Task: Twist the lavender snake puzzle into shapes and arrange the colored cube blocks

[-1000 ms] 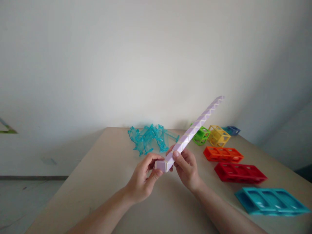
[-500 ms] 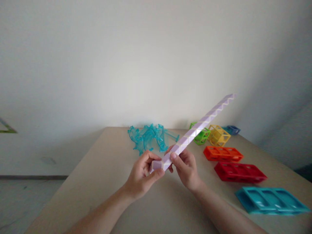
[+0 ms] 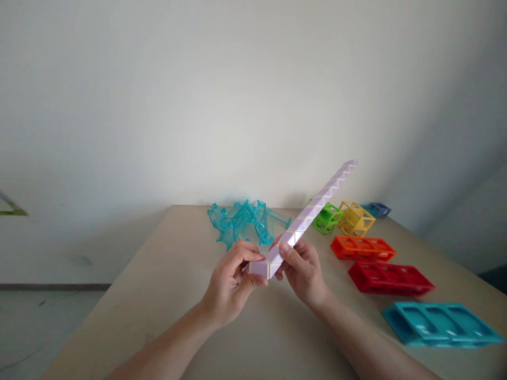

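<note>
I hold the lilac segmented stick (image 3: 307, 215) above the table (image 3: 178, 274). My left hand (image 3: 232, 287) pinches its near end between thumb and fingers; my right hand (image 3: 303, 269) closes around it just beyond. Its long axis rises away from me, up and rightward, its far tip toward the wall.

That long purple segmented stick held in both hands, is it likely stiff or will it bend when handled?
The purple segmented stick probably flexes at its joints: pale seams split it into many wedges. It looks light, since the left hand and right hand hold only its near end while the rest juts out straight, so the joints seem firm.
</note>
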{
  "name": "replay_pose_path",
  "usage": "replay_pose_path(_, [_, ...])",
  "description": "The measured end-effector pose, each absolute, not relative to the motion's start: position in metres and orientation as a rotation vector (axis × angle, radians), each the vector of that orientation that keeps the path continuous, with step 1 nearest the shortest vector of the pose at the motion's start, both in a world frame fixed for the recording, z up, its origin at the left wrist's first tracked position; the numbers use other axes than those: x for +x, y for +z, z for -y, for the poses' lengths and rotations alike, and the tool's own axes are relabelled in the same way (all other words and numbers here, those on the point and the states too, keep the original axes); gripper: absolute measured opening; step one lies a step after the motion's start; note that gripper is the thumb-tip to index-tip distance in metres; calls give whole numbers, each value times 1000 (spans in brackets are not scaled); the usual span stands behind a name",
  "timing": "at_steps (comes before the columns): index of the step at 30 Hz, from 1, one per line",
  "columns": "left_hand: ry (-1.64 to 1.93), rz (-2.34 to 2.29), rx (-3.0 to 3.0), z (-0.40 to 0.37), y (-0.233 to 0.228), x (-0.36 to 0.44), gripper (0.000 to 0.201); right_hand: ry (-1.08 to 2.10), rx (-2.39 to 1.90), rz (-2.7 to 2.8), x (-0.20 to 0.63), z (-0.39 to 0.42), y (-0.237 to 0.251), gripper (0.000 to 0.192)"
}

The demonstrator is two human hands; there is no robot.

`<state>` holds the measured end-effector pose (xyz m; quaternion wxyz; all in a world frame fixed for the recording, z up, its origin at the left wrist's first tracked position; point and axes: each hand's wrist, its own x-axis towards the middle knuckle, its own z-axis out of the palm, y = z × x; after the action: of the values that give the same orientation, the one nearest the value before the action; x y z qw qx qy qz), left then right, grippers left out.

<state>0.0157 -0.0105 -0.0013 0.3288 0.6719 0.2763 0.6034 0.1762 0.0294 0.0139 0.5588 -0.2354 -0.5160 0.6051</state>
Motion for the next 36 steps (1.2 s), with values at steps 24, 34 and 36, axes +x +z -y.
replay_pose_path(24, [1731,-726,1574,11,5,20,26,1470,-582,1238,170,-26,5,32])
replay_pose_path(34, [1684,-780,1505,11,9,16,24,1439,-594,1228,169,-25,8,34])
replay_pose_path(36, [1694,-770,1535,10,9,16,23,1474,-582,1199,169,-25,9,37])
